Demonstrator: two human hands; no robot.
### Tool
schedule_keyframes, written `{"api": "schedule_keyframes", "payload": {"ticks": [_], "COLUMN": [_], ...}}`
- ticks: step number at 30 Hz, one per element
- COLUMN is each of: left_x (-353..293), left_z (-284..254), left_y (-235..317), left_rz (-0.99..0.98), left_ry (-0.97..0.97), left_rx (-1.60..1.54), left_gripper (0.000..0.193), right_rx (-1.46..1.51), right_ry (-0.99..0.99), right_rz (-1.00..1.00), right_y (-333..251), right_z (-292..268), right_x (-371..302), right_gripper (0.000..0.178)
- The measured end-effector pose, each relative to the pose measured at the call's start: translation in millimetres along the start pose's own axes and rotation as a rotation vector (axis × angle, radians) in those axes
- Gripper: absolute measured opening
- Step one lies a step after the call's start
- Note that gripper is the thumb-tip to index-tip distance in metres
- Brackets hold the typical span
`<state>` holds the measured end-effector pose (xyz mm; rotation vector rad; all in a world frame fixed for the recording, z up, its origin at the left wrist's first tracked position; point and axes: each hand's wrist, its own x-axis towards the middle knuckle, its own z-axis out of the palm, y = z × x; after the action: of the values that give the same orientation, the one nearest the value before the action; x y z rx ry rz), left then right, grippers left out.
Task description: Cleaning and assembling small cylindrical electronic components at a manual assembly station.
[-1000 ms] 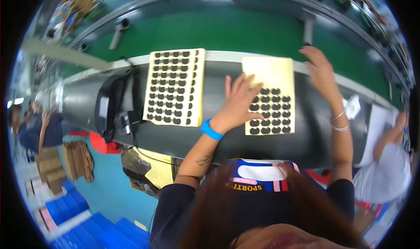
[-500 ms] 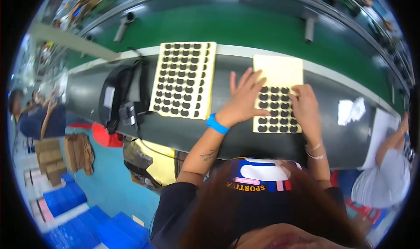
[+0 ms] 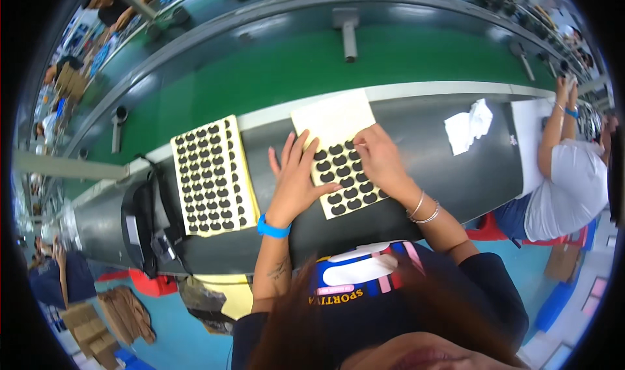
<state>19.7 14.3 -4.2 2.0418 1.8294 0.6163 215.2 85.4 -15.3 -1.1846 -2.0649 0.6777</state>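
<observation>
A pale yellow backing sheet [image 3: 335, 119] lies on the dark bench, its upper part bare and its lower part carrying rows of black, notched round stickers [image 3: 345, 180]. My left hand [image 3: 296, 178] rests flat with spread fingers over the sheet's left edge, its thumb beside the stickers. At the right end of the top sticker row, my right hand [image 3: 384, 162] has thumb and forefinger pinched together; its fingers hide whatever is between them. Left of my hands lies a stack of similar sheets [image 3: 207, 175] covered with black stickers.
A black bag [image 3: 138, 217] with straps and a small device lie at the bench's left. Crumpled white paper [image 3: 469, 128] is on the right. Beyond the bench's pale rim runs a green surface [image 3: 273, 61]. A co-worker in a white shirt [image 3: 566, 188] sits at right.
The view has swung, so bench, sheets and hands appear further left, and more of the co-worker at right shows. My left hand stays on the sheet and my right fingers remain at the top row.
</observation>
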Motion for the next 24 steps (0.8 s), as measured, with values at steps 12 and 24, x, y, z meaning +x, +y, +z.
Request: {"api": "schedule_keyframes", "payload": {"ticks": [12,24], "left_x": [4,0], "left_z": [3,4], "left_y": [3,3], "left_rz": [0.091,0.069], "left_ry": [-0.044,-0.075], "left_rx": [0.051,0.035], "left_gripper": [0.096,0.096], "right_rx": [-0.046,0.152], "right_ry": [-0.039,-0.017], "right_rz": [-0.042,-0.059], "right_y": [12,11], "right_z": [-3,-13], "right_x": [-6,-5], "right_gripper": [0.023,0.007]}}
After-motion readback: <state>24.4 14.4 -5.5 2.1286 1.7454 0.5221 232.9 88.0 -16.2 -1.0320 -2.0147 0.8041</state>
